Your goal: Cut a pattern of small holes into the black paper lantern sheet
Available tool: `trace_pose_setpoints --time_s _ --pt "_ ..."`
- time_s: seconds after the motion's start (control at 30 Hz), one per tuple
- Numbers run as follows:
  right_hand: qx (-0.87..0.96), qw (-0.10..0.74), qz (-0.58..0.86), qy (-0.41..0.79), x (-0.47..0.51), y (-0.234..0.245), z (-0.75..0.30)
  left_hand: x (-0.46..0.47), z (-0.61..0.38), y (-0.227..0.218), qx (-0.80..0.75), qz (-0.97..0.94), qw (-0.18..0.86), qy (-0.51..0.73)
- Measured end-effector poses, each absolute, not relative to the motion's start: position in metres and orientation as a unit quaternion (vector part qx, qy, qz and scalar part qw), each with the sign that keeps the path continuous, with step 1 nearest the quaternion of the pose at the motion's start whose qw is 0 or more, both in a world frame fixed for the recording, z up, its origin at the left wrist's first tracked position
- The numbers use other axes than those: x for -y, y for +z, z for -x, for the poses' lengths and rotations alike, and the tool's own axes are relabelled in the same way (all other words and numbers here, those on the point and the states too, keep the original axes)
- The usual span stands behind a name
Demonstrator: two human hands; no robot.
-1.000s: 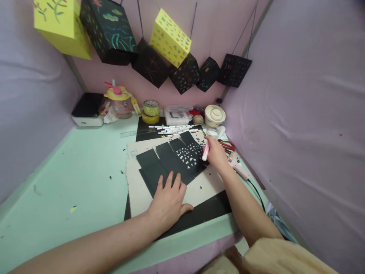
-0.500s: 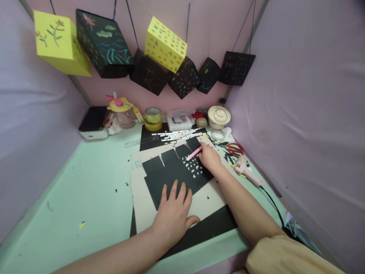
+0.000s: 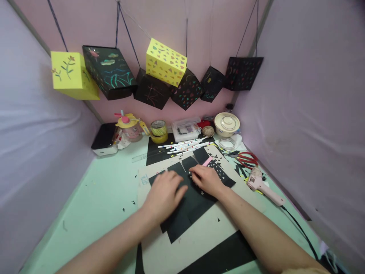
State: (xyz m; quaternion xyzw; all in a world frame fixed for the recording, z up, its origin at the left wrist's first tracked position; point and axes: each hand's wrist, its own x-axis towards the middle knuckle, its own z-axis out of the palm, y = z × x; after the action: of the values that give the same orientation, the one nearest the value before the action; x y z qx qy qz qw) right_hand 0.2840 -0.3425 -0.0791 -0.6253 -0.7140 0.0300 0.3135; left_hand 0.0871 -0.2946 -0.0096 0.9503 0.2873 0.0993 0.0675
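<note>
A black paper sheet (image 3: 188, 205) with slit flaps along its far edge lies over a pale board (image 3: 159, 249). Small cut-out shapes, among them a star, show as light holes on its right part. My right hand (image 3: 208, 180) is closed low over the sheet, with a pink pen-like cutter (image 3: 207, 161) showing behind its fingers; its tip is mostly hidden. My left hand (image 3: 165, 194) hovers over or rests on the left part of the sheet, fingers slightly bent and thumb apart, holding nothing. Dark paper scraps (image 3: 218, 169) are scattered near the cut-outs.
White markers (image 3: 185, 145) lie behind the sheet, near tape rolls (image 3: 159, 131), a clear plastic box (image 3: 186, 130) and a lidded bowl (image 3: 226, 123). Red-handled scissors (image 3: 247, 159) and a pink glue gun (image 3: 264, 186) lie on the right. Paper boxes (image 3: 167, 62) hang above.
My left hand has lifted and shifted toward the far side of the sheet. My right hand has come down and left over the cutter's front. The black sheet looks turned and shifted; the camera view has moved.
</note>
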Motion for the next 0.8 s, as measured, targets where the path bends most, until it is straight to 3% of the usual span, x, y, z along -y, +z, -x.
trace_pose_setpoints --time_s 0.27,0.53,0.8 --pt "0.734 0.326 0.595 0.002 0.343 -0.082 -0.286 0.175 -0.162 -0.018 -0.332 -0.942 0.023 0.039" --pt "0.709 0.358 0.608 0.011 0.341 -0.082 -0.291 0.16 -0.189 -0.039 -0.336 -0.941 0.031 -0.016" --pt "0.61 0.466 0.64 0.043 0.343 -0.086 -0.296 0.163 -0.164 -0.016 -0.322 -0.943 0.051 0.073"
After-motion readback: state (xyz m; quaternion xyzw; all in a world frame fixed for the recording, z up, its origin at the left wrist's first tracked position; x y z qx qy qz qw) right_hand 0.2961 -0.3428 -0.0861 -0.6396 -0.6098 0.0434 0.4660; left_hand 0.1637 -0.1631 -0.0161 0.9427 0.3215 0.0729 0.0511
